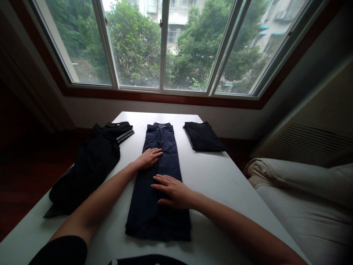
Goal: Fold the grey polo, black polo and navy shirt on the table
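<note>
A dark navy garment [165, 162], folded into a long strip, lies lengthwise on the white table [215, 184]. Its collar or waistband end points toward the window. My left hand [149, 158] rests flat on the strip's left side, around its middle, fingers stretched out. Closer to me, my right hand [173, 191] is over the right half of the cloth with its fingers spread, the tips pointing left. Neither hand grips anything.
At the left, a loose pile of black clothing [91, 165] with a striped part hangs over the table edge. A folded black garment [204, 136] lies at the back right. Beyond the table stands a window [162, 92]; a pale sofa [303, 198] is at the right.
</note>
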{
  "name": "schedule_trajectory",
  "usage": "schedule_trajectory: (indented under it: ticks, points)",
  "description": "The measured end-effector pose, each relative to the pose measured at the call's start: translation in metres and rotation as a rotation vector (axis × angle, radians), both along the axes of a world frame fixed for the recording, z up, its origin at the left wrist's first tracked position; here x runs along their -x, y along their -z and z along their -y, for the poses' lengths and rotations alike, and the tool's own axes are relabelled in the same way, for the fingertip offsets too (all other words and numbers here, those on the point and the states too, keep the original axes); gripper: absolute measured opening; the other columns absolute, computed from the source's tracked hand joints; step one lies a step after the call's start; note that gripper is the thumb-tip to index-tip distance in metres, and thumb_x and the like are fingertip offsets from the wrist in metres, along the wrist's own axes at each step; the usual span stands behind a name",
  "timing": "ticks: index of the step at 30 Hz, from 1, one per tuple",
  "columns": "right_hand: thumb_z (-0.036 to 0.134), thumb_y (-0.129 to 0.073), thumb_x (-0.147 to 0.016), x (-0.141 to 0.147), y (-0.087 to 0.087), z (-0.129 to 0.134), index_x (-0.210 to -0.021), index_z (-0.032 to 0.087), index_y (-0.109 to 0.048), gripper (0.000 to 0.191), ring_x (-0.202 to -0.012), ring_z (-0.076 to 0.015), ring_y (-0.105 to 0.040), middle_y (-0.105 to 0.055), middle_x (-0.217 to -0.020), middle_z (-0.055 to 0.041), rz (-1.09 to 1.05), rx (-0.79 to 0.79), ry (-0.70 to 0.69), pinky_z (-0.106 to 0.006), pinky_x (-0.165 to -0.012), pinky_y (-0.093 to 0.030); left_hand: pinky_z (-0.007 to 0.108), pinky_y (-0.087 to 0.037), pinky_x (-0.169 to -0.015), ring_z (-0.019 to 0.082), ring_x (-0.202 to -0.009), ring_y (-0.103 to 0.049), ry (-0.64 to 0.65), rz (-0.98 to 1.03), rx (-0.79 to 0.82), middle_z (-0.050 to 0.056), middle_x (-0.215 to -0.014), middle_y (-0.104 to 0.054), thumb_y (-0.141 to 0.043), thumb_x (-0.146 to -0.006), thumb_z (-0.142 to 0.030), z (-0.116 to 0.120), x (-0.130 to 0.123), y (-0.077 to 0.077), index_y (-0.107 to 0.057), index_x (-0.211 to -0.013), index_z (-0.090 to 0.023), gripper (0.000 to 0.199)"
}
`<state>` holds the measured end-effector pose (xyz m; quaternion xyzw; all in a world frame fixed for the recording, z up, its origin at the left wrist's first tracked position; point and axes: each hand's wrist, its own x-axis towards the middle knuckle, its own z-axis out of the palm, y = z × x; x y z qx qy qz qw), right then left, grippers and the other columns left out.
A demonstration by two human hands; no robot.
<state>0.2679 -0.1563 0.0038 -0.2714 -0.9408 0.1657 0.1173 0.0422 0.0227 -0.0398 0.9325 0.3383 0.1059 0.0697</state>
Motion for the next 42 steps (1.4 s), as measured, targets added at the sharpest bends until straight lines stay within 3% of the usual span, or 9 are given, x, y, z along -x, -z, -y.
schedule_trajectory:
  ticks: [3,7,13,20,24,28,32,37,42]
  points:
    - [0.049,-0.064,-0.102,0.006,-0.012,0.010,-0.148,0.020,-0.060,0.054,-0.151,-0.0313,-0.040,-0.045,-0.162,-0.0174,-0.018,-0.022,-0.087,-0.052,-0.122,-0.035,0.052,-0.025,-0.128,0.027,-0.156,-0.033,-0.031,0.026,0.047,0.004,-0.169,-0.038,-0.040,-0.109,-0.040,-0.002,0.003,0.003,-0.049,-0.158,-0.031,0.050]
    - [0.041,-0.060,-0.105,0.018,-0.019,0.020,-0.122,0.020,-0.074,0.030,-0.126,-0.0240,-0.060,-0.066,-0.136,-0.0125,-0.014,-0.007,-0.179,-0.042,-0.109,-0.046,0.049,-0.024,-0.128,0.028,-0.157,-0.031,-0.027,0.056,0.025,0.005,-0.170,-0.036,-0.041,-0.109,-0.047,-0.001,0.003,0.003,-0.053,-0.156,-0.030,0.051]
    - [0.039,-0.059,-0.104,0.026,-0.018,0.031,-0.112,0.020,-0.075,0.026,-0.097,-0.0190,-0.064,-0.071,-0.099,-0.0066,-0.018,0.073,-0.277,-0.031,-0.093,-0.049,0.055,-0.026,-0.127,0.033,-0.156,-0.032,-0.085,-0.008,-0.005,0.006,-0.169,-0.038,-0.046,-0.106,-0.040,0.017,-0.011,0.001,-0.048,-0.159,-0.028,0.054]
    - [0.037,-0.063,-0.102,0.013,-0.033,0.035,-0.121,0.020,-0.076,0.028,-0.097,-0.0164,-0.070,-0.074,-0.108,-0.0068,-0.079,0.351,-0.338,-0.024,-0.088,-0.052,0.063,-0.019,-0.127,0.038,-0.158,-0.026,-0.078,-0.025,-0.051,0.007,-0.167,-0.043,-0.047,-0.106,-0.042,0.052,-0.035,-0.008,-0.054,-0.154,-0.031,0.050]
    - [0.029,-0.061,-0.102,-0.002,-0.052,0.021,-0.116,0.018,-0.077,0.024,-0.096,-0.0174,-0.071,-0.076,-0.108,-0.0076,-0.162,0.311,-0.189,-0.026,-0.090,-0.052,0.064,-0.014,-0.129,0.038,-0.161,-0.019,-0.055,-0.035,-0.061,0.009,-0.167,-0.041,-0.047,-0.106,-0.046,0.084,-0.029,-0.009,-0.052,-0.156,-0.030,0.052]
    - [0.025,-0.053,-0.105,-0.019,-0.072,0.004,-0.110,0.014,-0.075,0.025,-0.092,-0.0164,-0.069,-0.076,-0.106,-0.0086,-0.236,0.280,-0.011,-0.026,-0.084,-0.050,0.061,-0.020,-0.129,0.033,-0.161,-0.021,0.064,-0.072,0.046,0.009,-0.172,-0.030,-0.043,-0.108,-0.046,0.124,-0.011,-0.012,-0.038,-0.165,-0.031,0.059]
    - [0.025,-0.057,-0.101,-0.035,-0.084,-0.005,-0.102,0.017,-0.075,0.019,-0.086,-0.0178,-0.068,-0.076,-0.100,-0.0072,0.064,0.173,0.091,-0.026,-0.077,-0.047,0.061,-0.023,-0.129,0.032,-0.160,-0.024,0.166,-0.043,0.106,0.006,-0.173,-0.029,-0.051,-0.105,-0.041,0.157,0.007,-0.027,-0.032,-0.166,-0.037,0.064]
    - [0.024,-0.066,-0.089,-0.055,-0.068,-0.016,-0.096,0.021,-0.077,0.014,-0.086,-0.0249,-0.071,-0.076,-0.092,-0.0095,0.568,0.097,0.359,-0.030,-0.072,-0.046,0.047,-0.034,-0.128,0.024,-0.150,-0.045,0.391,0.018,0.149,-0.001,-0.160,-0.053,-0.050,-0.104,-0.021,0.174,0.023,-0.047,-0.056,-0.151,-0.043,0.052]
    - [0.035,-0.075,-0.082,-0.070,-0.052,-0.027,-0.094,0.022,-0.076,0.017,-0.083,-0.0229,-0.069,-0.074,-0.090,-0.0051,0.594,0.192,0.367,-0.028,-0.069,-0.042,0.047,-0.040,-0.124,0.025,-0.146,-0.049,0.258,0.068,0.027,0.000,-0.157,-0.055,-0.050,-0.089,0.001,0.149,0.054,-0.047,-0.067,-0.138,-0.036,0.064]
